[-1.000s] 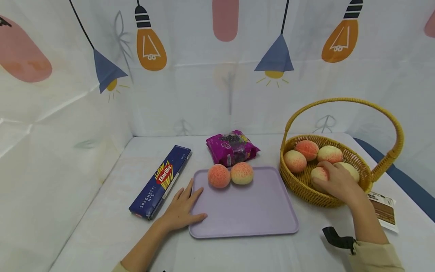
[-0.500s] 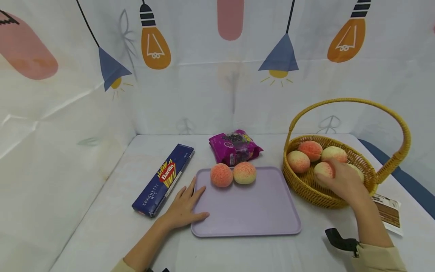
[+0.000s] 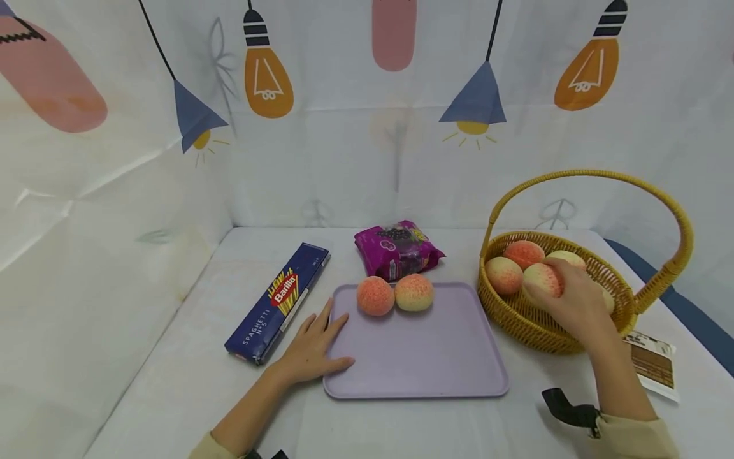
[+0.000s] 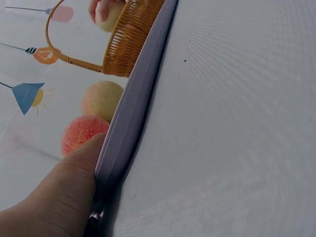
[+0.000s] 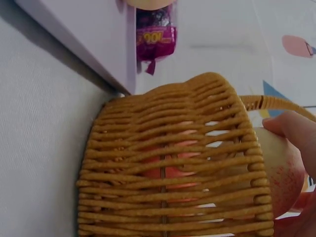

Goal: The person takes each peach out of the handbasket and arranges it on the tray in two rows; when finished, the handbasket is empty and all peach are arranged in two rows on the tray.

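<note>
Indoors, on a white table (image 3: 172, 395) beneath lamp-printed cloth (image 3: 344, 127), right hand (image 3: 573, 299) grips a peach (image 3: 540, 279), left hand (image 3: 312, 350) lies flat

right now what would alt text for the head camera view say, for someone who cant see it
A person's right hand grips a peach inside a yellow wicker basket holding more peaches, while the left hand rests flat on the near left corner of a lilac tray carrying two peaches. A blue spaghetti box and a purple snack bag lie on the white table beyond.
</note>
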A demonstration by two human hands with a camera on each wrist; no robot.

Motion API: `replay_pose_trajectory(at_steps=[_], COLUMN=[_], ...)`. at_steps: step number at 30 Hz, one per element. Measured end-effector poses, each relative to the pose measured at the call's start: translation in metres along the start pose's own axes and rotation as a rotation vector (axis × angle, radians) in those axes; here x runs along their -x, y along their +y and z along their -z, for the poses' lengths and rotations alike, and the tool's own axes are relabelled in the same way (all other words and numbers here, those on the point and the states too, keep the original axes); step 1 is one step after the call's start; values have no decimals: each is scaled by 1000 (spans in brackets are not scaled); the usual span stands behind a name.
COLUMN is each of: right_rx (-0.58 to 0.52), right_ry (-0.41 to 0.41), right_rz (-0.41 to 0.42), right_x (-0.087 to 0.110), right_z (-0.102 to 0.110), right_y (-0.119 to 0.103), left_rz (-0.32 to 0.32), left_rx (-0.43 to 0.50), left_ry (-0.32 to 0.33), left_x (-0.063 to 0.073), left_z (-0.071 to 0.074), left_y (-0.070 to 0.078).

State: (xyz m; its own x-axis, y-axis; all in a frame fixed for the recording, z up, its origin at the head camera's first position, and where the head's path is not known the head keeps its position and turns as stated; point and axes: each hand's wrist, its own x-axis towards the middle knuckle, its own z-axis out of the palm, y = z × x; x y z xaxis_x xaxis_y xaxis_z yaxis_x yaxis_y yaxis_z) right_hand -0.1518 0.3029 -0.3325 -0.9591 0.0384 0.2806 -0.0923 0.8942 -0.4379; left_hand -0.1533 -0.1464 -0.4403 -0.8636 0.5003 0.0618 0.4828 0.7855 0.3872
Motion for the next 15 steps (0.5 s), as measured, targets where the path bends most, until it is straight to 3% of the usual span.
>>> replay_pose_trajectory(at_steps=[15], right_rx=[-134], right_ry=[139], right_rz=[131], right_x=[-5], right_z=[-14], right_y=[-31], left_rz=[-13], left_rx=[16], left_ry=[11], left_x=[1], left_z=[-1], left_y=[-1])
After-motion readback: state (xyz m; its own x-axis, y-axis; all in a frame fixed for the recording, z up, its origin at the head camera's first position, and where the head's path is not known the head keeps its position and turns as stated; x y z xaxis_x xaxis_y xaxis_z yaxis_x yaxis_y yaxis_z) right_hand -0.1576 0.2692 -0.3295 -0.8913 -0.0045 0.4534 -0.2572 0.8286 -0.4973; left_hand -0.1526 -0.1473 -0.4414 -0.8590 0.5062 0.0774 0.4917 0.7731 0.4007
